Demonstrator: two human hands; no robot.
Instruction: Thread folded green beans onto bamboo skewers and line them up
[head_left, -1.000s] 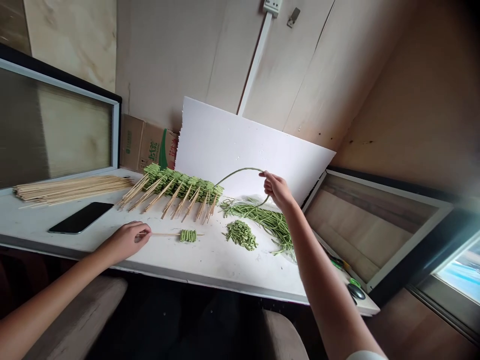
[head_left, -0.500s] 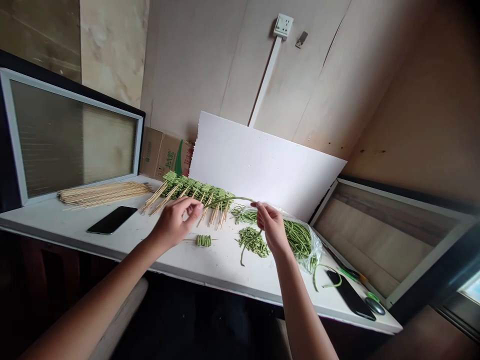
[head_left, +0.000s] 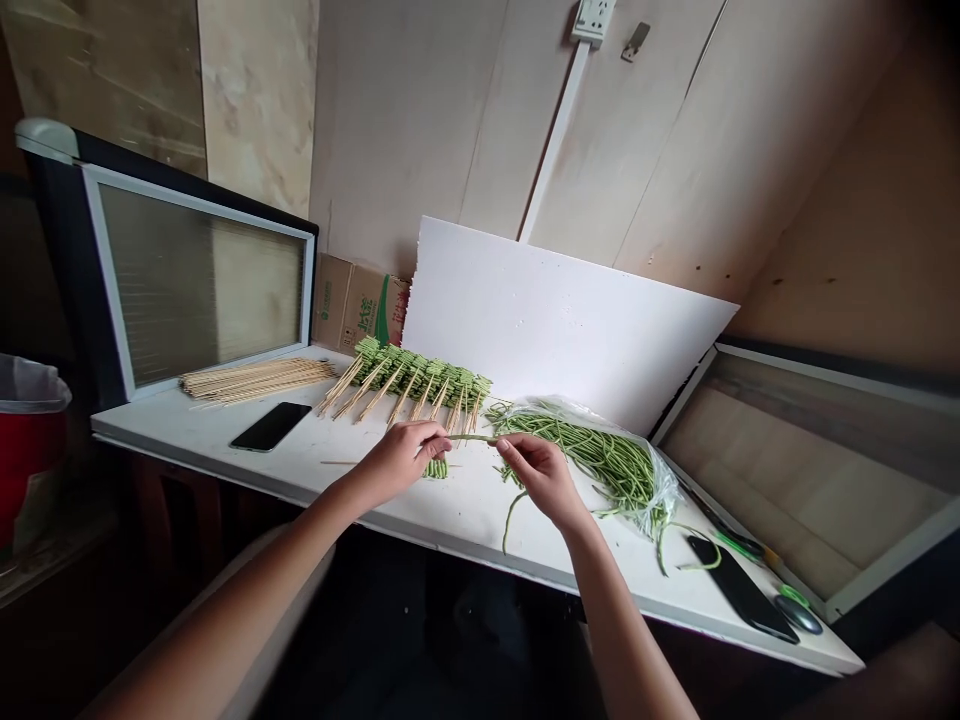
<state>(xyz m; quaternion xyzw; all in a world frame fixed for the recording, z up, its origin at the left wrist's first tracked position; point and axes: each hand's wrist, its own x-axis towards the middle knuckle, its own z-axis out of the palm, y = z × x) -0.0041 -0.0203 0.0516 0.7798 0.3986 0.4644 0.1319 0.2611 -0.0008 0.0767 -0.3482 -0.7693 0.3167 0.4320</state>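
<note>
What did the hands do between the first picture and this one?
The left hand let go of the stick with beans and moved up and to the right. It now pinches the long green bean that the right hand was already holding. The bean came down from its high arch and now stretches between both hands, low over the table. The row of skewers stayed put.

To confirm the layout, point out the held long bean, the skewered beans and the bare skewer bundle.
long bean [head_left: 472,437], head view, mid-span
skewered beans [head_left: 420,372], head view, row's centre
bare skewer bundle [head_left: 259,380], head view, middle
</note>
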